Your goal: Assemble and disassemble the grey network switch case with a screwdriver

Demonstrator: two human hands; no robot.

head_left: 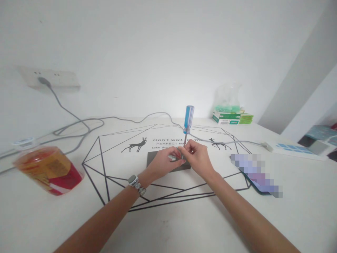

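Observation:
A screwdriver with a blue and clear handle stands nearly upright at the middle, its tip down between my hands. My right hand pinches its thin shaft low down. My left hand has thumb and fingers together by the tip; what they hold, if anything, is too small to name. Beneath both hands lies a dark grey flat block, partly covered by them. A printed mat with deer and lettering is under the block.
On the left stands a red and yellow cup. A phone lies at the right. Behind it are a white power strip and stacked green-white boxes. A grey cable runs along the back.

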